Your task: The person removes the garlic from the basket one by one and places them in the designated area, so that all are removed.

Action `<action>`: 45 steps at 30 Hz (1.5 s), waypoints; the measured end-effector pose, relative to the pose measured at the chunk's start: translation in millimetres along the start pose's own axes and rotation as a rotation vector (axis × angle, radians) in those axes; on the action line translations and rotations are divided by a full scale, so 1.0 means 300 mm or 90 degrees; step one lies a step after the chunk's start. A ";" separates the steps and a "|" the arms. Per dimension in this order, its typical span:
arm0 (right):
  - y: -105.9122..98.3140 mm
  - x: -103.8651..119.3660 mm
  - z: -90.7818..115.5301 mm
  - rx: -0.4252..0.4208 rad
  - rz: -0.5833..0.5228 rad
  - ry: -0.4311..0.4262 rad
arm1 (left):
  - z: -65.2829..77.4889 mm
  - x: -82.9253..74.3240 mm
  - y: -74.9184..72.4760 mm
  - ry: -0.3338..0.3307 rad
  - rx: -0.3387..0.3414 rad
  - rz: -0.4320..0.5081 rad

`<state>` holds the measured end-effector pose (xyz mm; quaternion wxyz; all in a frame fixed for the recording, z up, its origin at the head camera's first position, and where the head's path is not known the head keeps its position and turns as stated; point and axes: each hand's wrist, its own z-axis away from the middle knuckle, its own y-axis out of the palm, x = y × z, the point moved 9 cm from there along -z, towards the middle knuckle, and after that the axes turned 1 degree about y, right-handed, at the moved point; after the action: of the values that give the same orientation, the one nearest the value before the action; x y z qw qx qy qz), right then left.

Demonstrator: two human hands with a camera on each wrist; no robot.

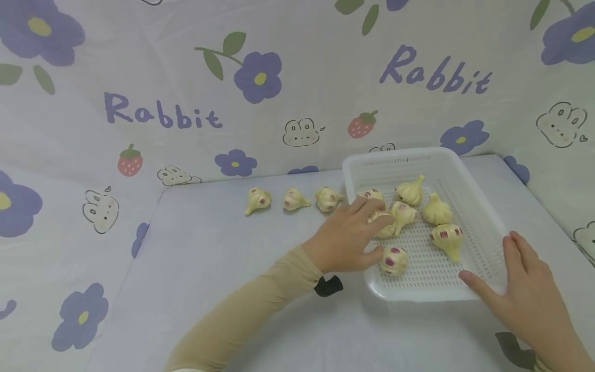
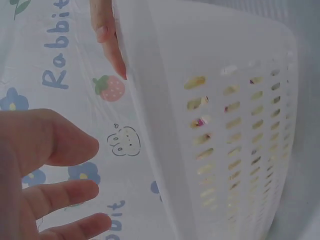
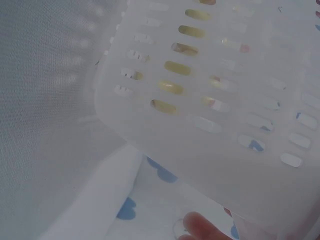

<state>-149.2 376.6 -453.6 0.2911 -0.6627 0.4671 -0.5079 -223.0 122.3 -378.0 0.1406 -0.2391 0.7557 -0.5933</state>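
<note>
A white perforated plastic basket point(image 1: 483, 206) holds several garlic bulbs, among them one garlic bulb point(image 1: 447, 238) with purple patches near the right side. My left hand point(image 1: 348, 237) reaches over the basket's left rim, its fingers spread above the bulbs on that side. In the left wrist view its thumb point(image 2: 70, 142) and fingers stand apart with nothing between them. At the near right corner, my right hand point(image 1: 534, 289) holds the basket's rim, thumb over the near side and fingers along the right side. The right wrist view shows mostly the basket's slotted wall point(image 3: 200, 90).
Three garlic bulbs lie in a row left of the basket: a left bulb point(image 1: 258, 200), a middle bulb point(image 1: 295, 199) and a right bulb point(image 1: 327, 199). A pale cloth covers the table point(image 1: 200, 248). Behind it rises a patterned curtain point(image 1: 297, 57).
</note>
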 end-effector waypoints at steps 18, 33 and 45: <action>-0.017 -0.001 -0.019 -0.017 -0.001 -0.013 | -0.104 -0.117 0.037 0.066 0.029 -0.013; -0.024 0.007 -0.029 -0.016 -0.014 -0.021 | -0.154 -0.133 0.129 0.049 0.147 -0.045; -0.025 0.008 -0.030 -0.020 -0.009 -0.026 | -0.159 -0.128 0.189 0.033 0.200 -0.045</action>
<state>-155.1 378.1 -443.3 0.2864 -0.6810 0.4640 -0.4888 -225.2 192.5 -423.1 0.1356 -0.2253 0.6482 -0.7147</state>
